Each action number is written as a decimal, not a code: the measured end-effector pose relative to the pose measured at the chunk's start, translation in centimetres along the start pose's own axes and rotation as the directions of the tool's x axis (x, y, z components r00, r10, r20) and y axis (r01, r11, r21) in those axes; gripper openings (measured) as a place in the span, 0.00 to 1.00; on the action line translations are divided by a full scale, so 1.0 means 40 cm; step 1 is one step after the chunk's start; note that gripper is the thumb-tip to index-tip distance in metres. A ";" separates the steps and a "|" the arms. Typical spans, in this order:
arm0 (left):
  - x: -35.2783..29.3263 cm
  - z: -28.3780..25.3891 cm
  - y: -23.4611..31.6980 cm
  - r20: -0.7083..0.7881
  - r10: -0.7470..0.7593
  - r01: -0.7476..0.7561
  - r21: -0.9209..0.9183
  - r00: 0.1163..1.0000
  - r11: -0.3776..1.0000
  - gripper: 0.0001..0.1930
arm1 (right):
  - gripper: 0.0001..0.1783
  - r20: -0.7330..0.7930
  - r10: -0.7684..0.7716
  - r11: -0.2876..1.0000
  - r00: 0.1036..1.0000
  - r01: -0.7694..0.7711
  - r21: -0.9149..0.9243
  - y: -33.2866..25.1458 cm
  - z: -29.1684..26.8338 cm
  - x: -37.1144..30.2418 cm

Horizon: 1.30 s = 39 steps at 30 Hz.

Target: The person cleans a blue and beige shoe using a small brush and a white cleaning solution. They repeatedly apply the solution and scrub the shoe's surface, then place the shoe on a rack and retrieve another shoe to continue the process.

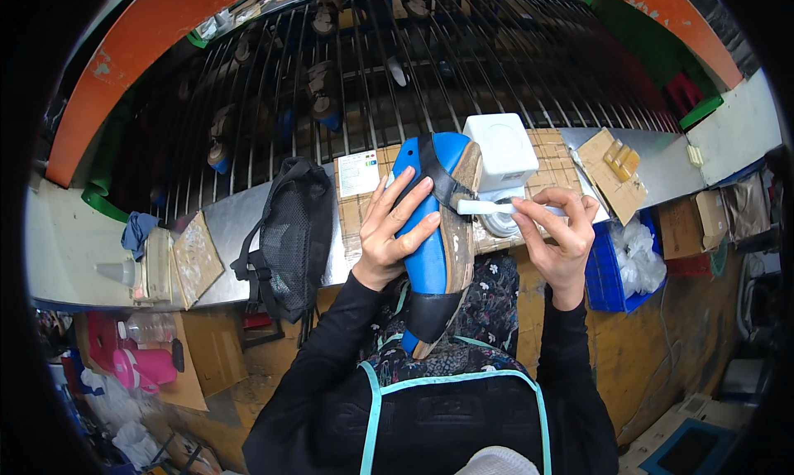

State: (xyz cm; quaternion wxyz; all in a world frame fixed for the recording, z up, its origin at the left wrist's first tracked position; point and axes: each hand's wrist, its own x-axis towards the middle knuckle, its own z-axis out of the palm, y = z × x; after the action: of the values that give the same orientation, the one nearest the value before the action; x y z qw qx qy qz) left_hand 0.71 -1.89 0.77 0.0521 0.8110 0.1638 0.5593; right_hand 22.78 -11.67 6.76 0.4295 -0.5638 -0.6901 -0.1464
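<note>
My left hand [389, 239] grips a blue shoe last [423, 256] from its left side, fingers spread over the top. The last is tilted, its wide end away from me. Black straps [435, 175] cross it near both ends, and a brown, worn-looking sole edge [457, 256] runs along its right side. In my right hand [562, 239], pinched between thumb and fingers, is a white brush [488, 208]. Its tip touches the sole edge by the far strap. Just behind the brush sits a white round pot [501, 223], partly covered by my fingers.
A white square container [502, 148] stands beyond the pot on a cardboard-covered bench [542, 156]. Left of it lie a printed card [358, 175] and a black mesh bag [291, 239]. Shoes on lasts [324, 103] rest on the rod rack behind. A blue crate [608, 268] stands right.
</note>
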 end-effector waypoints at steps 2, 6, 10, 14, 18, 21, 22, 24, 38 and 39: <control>0.002 -0.001 -0.003 0.005 0.000 0.000 -0.013 1.000 1.000 0.19 | 0.13 0.020 -0.023 1.000 1.000 0.023 -0.001 0.002 -0.007 0.001; 0.004 0.000 -0.007 0.006 -0.001 0.001 -0.026 1.000 1.000 0.20 | 0.12 0.114 -0.014 0.995 0.993 0.002 0.103 0.004 -0.028 0.005; 0.006 0.001 -0.007 -0.010 0.000 -0.001 -0.020 1.000 1.000 0.21 | 0.12 0.067 0.043 0.998 0.997 -0.046 0.046 -0.012 -0.025 0.003; 0.009 -0.005 -0.006 -0.001 0.019 -0.019 0.034 1.000 0.999 0.19 | 0.13 0.015 0.019 0.997 1.000 -0.018 -0.077 -0.035 -0.022 -0.004; 0.010 -0.009 -0.008 0.003 0.028 -0.028 0.067 1.000 0.997 0.18 | 0.15 -0.039 -0.010 0.988 0.999 0.004 -0.154 -0.053 -0.016 -0.013; 0.009 -0.008 -0.011 -0.007 0.030 -0.030 0.066 1.000 0.997 0.18 | 0.16 -0.091 -0.053 0.979 0.994 0.034 -0.199 -0.060 -0.005 -0.016; 0.009 -0.008 -0.012 -0.010 0.032 -0.031 0.063 0.999 0.998 0.18 | 0.16 -0.103 -0.050 0.979 0.993 0.028 -0.201 -0.062 -0.001 -0.016; 0.008 -0.008 -0.013 -0.013 0.023 -0.023 0.050 1.000 0.998 0.18 | 0.17 -0.128 -0.051 0.978 0.990 0.024 -0.209 -0.064 0.005 -0.015; 0.009 -0.015 -0.032 -0.054 0.032 -0.028 0.068 0.998 0.997 0.18 | 0.09 0.314 0.114 0.948 0.943 -0.198 0.250 -0.006 -0.013 0.012; 0.010 -0.014 -0.034 -0.064 0.031 -0.026 0.066 0.997 0.997 0.17 | 0.09 0.314 0.101 0.946 0.944 -0.189 0.263 -0.002 -0.011 0.010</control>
State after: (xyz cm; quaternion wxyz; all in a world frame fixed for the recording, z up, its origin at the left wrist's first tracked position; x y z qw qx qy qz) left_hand 0.02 -0.55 0.97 0.0124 0.7960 0.1718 0.5803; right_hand 22.91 -11.73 7.35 0.4089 -0.5600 -0.7167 0.0747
